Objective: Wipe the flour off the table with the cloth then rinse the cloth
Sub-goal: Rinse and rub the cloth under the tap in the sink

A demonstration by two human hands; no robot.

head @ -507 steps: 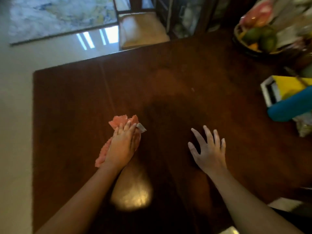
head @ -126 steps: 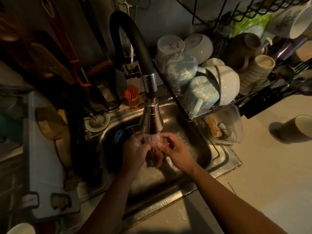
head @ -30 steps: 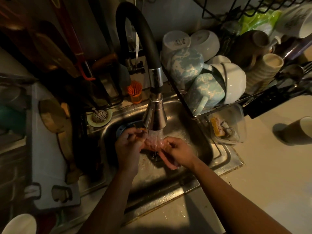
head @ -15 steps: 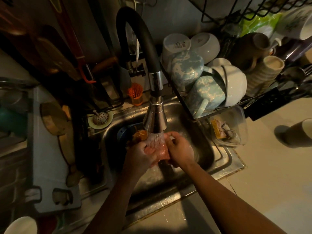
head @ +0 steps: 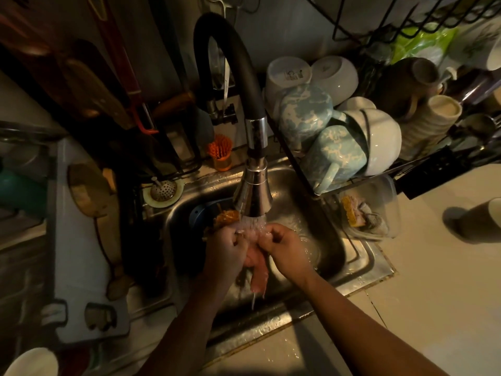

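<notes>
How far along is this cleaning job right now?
The wiping step can't be checked from this view. Rinsing is under way: the left hand and right hand grip the pink cloth under the running faucet, over the sink. Left: finishing the rinse and shutting off the water.

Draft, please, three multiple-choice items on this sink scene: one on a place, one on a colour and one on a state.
1. Where is the cloth? A on the drying rack; B under the running tap, over the sink; C on the counter.
2. What colour is the tap's hose? A red; B white; C black.
3. What do the left hand and right hand do? A both grip the cloth; B both lie flat; C both hold mugs.
Answers: B, it hangs in the spray; C, the arched hose is black; A, both curl round it.
</notes>
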